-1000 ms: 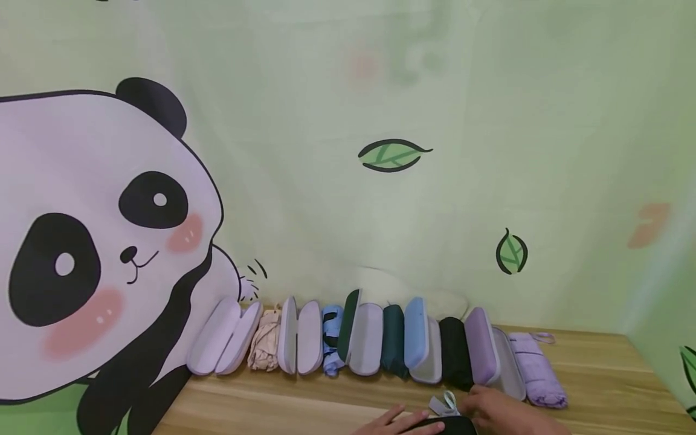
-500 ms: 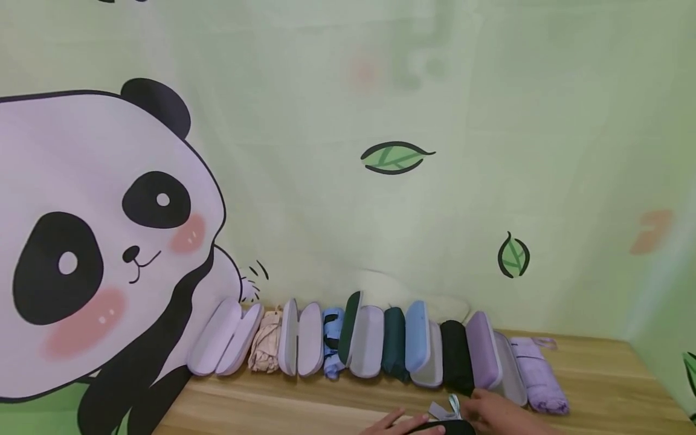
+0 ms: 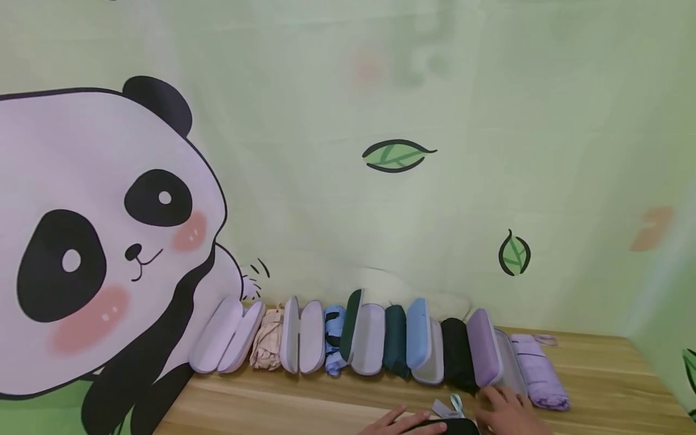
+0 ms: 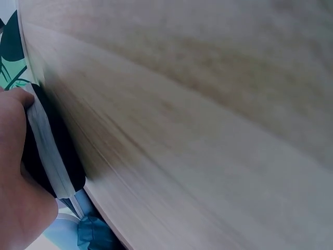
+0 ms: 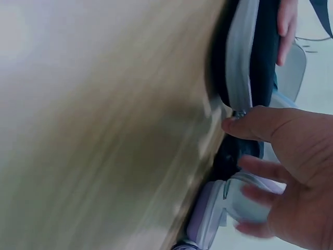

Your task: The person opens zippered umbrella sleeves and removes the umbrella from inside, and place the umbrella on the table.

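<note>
At the bottom edge of the head view, my left hand [image 3: 399, 422] holds a black zip case [image 3: 461, 426], fingers laid over its top. A grey zipper band [image 4: 49, 146] runs along its side in the left wrist view, with the thumb at one end. A pale ribbon loop and a grey tag [image 3: 444, 409] stick up behind the case. My right hand [image 3: 507, 411] is at the case's right end. In the right wrist view its thumb lies right by the zipper's end, while the other fingers are spread apart and slightly blurred, holding nothing.
Behind the hands a row of opened glasses cases, among them a purple one [image 3: 484, 347] and a blue one [image 3: 417, 334], alternates with folded umbrellas such as the black [image 3: 458, 353] and purple [image 3: 541, 371] ones. A panda-printed backdrop [image 3: 304, 181] rises behind the wooden table [image 3: 614, 386].
My right hand's fingers have come away from the zipper end, spreading and shifting slightly up and right. The left hand stays on the case. The head view has shifted slightly.
</note>
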The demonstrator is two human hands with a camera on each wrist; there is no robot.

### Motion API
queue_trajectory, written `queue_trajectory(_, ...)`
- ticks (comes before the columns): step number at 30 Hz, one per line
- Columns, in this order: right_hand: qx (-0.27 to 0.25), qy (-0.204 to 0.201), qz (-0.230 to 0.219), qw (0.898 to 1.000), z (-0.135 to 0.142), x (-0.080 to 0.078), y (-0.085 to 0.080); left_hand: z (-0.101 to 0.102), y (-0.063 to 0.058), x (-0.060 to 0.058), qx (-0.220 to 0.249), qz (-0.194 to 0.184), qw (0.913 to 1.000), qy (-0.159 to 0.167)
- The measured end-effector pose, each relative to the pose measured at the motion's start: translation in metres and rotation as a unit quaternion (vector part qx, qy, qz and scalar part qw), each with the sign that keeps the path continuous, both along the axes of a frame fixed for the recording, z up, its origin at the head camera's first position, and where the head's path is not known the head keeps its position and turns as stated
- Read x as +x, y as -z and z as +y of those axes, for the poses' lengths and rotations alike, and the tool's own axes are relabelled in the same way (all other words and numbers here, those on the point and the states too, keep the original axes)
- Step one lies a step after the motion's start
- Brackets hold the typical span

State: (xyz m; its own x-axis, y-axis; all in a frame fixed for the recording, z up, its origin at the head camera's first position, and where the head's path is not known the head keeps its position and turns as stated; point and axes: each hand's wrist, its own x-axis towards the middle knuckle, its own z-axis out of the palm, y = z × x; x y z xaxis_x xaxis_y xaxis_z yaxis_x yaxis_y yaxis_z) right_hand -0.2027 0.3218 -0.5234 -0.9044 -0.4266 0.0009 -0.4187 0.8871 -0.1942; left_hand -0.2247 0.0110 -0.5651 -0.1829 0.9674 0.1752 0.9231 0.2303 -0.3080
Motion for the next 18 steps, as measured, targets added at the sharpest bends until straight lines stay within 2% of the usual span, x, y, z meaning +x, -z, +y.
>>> queue_trajectory(2,0.013,0.042,0.003,0.999,-0.002,0.005,0.003,0.0,-0.001,-0.002,0.001,-0.005,1.0,-0.002)
queue_trajectory(4,0.017,0.066,0.001,0.998,-0.003,0.007,0.005,0.001,-0.003,-0.004,-0.001,-0.019,0.9998,-0.003)
queue_trajectory(7,0.022,0.084,-0.004,0.996,-0.002,0.009,0.007,0.001,-0.005,-0.009,-0.005,-0.062,0.998,-0.005)
queue_trajectory(9,0.026,0.084,0.011,0.996,-0.002,0.012,0.01,0.001,-0.006,-0.011,-0.005,-0.089,0.996,-0.004)
queue_trajectory(12,0.028,0.106,0.04,0.993,-0.002,0.019,0.016,0.001,-0.006,-0.013,0.001,-0.109,0.9941,-0.002)
queue_trajectory(15,0.019,0.134,0.104,0.985,-0.007,0.026,0.026,0.001,-0.005,-0.012,0.005,-0.115,0.9934,-0.007)
queue_trajectory(18,-0.028,0.171,0.191,0.966,-0.014,0.031,0.038,0.003,-0.002,-0.009,0.031,-0.131,0.9905,-0.027)
